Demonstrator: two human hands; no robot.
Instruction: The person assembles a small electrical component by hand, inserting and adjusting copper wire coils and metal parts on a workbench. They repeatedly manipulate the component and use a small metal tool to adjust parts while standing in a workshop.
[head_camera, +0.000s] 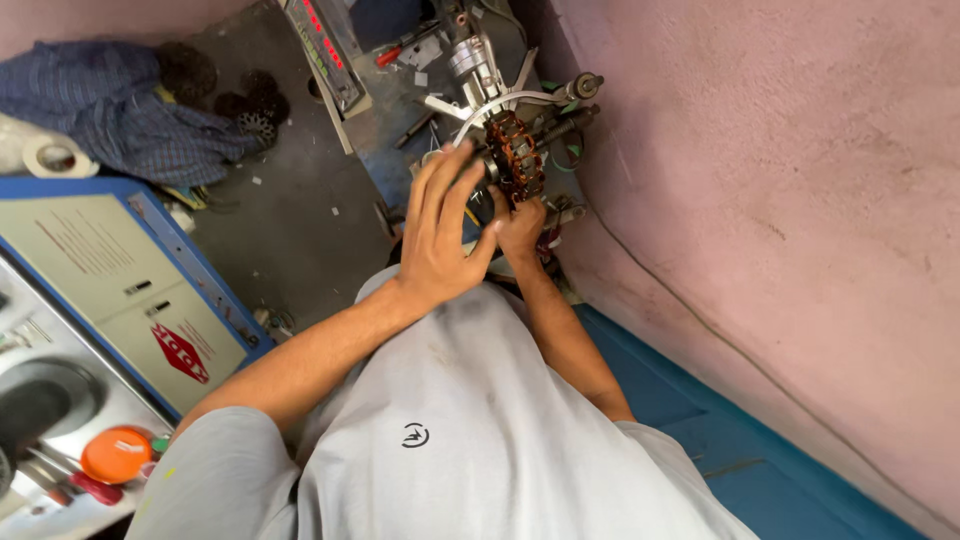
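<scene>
The coil ring (516, 155), a round core wound with copper wire, sits mounted on the metal winding machine (480, 70) at the top of the view, close to the pink wall (780, 180).

The left hand (440, 235) lies over the near face of the coil ring. Its fingers (452, 175) are spread and extended, with the tips resting on the ring's left edge; they press rather than clasp.

The right hand (520, 228) sits just below the ring. Its fingers are curled against the ring's lower edge; whether they grip the ring or a wire cannot be told.

A blue cabinet (120, 290) stands to the left, with a checked cloth (110, 105) beyond it. An orange lid (115, 455) lies at the lower left.
</scene>
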